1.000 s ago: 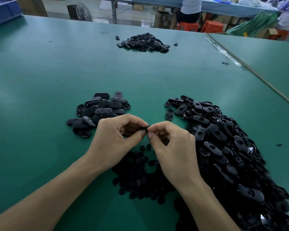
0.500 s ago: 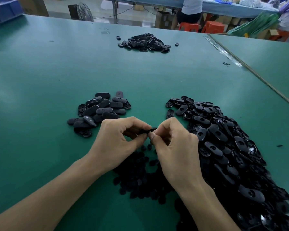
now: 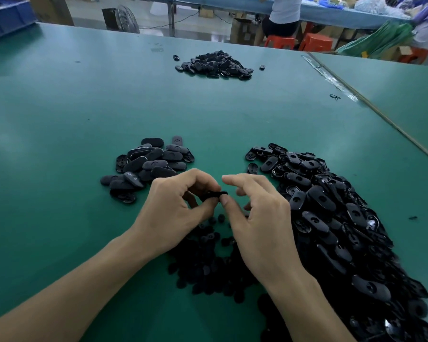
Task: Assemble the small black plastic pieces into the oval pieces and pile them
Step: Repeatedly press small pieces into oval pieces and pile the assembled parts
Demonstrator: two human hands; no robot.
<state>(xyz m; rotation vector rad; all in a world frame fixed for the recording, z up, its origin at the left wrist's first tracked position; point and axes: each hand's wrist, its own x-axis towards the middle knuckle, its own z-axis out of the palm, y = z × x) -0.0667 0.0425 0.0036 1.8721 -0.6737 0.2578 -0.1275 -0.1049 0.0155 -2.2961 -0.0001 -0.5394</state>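
A black oval plastic piece [image 3: 215, 194] is held just above the green worktop [image 3: 84, 107]. It is seen edge-on, with its long axis running left to right and its right end poking out towards the other hand. The left hand [image 3: 173, 208] has it in a narrow grip, thumb below and curled fingers above. The right hand [image 3: 260, 218] is loose, holding nothing: its thumb tip [image 3: 225, 200] touches the piece's right end and its forefinger is lifted clear.

Under the wrists lies a scatter of small black round plastic pieces [image 3: 208, 262]. A small pile of closed oval pieces [image 3: 148, 166] sits just beyond the left hand, and a big heap of holed oval shells [image 3: 344, 230] spreads to the right. Another black pile [image 3: 215, 64] sits well apart at the far side.
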